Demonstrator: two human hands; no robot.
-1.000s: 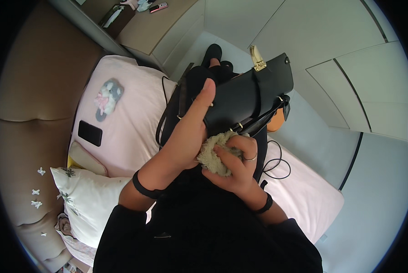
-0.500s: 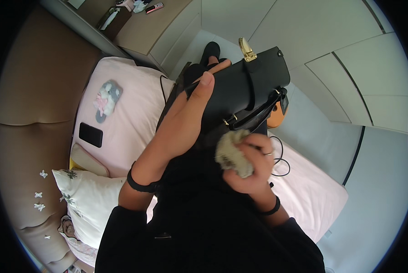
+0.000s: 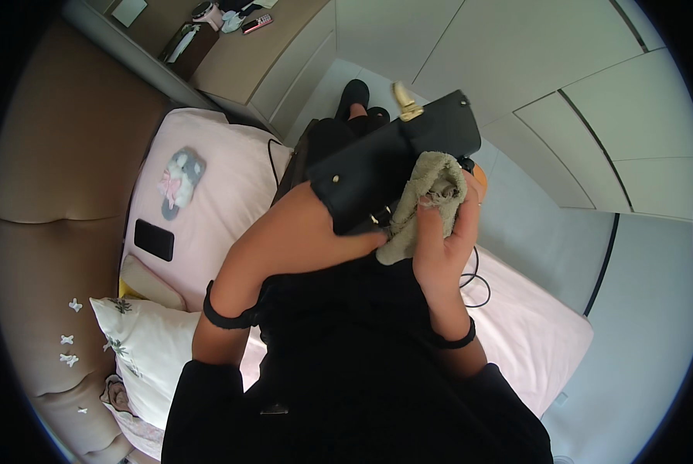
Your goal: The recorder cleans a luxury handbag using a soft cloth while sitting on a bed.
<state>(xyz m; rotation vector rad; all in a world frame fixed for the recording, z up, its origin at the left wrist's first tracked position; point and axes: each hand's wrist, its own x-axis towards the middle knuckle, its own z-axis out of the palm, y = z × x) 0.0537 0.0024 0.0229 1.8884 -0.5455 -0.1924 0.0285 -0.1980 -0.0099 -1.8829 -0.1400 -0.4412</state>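
A black handbag (image 3: 377, 158) with a gold clasp (image 3: 407, 104) is held tilted above my lap. My left hand (image 3: 300, 236) grips its near left end, the thumb lying along the near edge and the other fingers hidden beneath the bag. In my right hand (image 3: 443, 240) is a bunched beige-grey cloth (image 3: 412, 209), pressed up against the bag's near right side. The cloth covers the straps there, and my left thumb tip reaches close to its lower edge.
I sit on a bed with a pink sheet (image 3: 532, 332). To my left lie a grey plush toy (image 3: 182, 182), a black phone (image 3: 154, 240) and a white pillow (image 3: 157, 352). A thin black cable (image 3: 478, 290) curls at right. Part of an orange object (image 3: 480, 178) shows behind the bag.
My right hand has raised the cloth to the bag's near side. My left hand has shifted from the bag's left top edge to its near lower end, and the bag has turned slightly.
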